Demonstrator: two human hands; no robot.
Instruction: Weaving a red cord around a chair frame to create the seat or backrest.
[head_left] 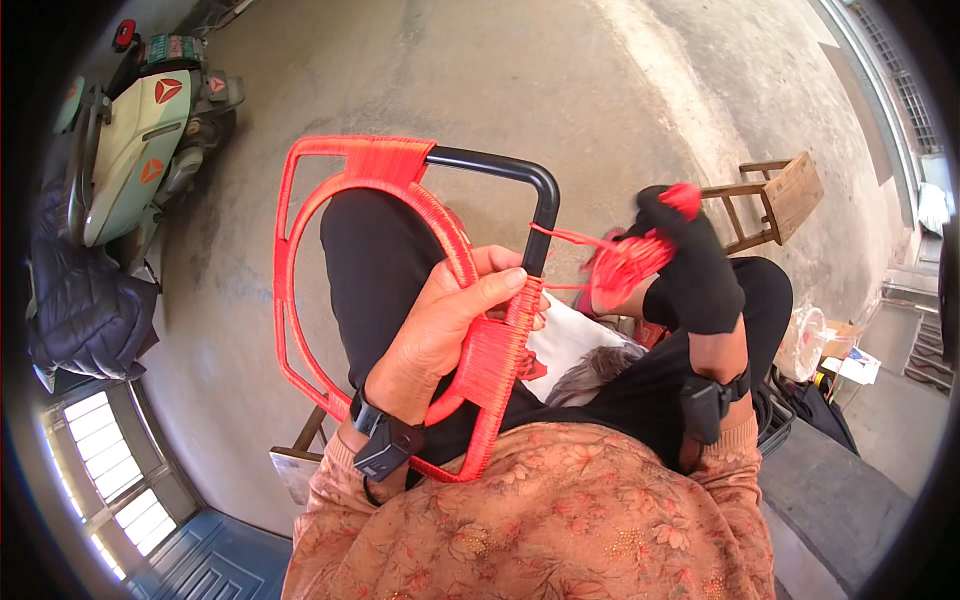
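Observation:
A squarish metal frame [390, 158] with a round ring inside it rests over my left thigh. Most of it is wound tightly in red cord; its upper right corner is bare black tube. My left hand [440, 315] is closed on the frame's right side, the thumb pressed where the winding meets the bare tube. In a black glove, my right hand [700, 270] grips a bundle of loose red cord [628, 268], right of the frame. Strands run from this bundle to the tube, one of them looped around it above my left thumb. The glove's fingers are partly blurred.
A small wooden stool [785, 200] lies beyond my right knee. To the far left stands a scooter [140, 150] with a dark padded jacket [95, 310] near it. Boxes and a clear plastic bag [803, 340] are at the right. White cloth [580, 340] hangs between my legs.

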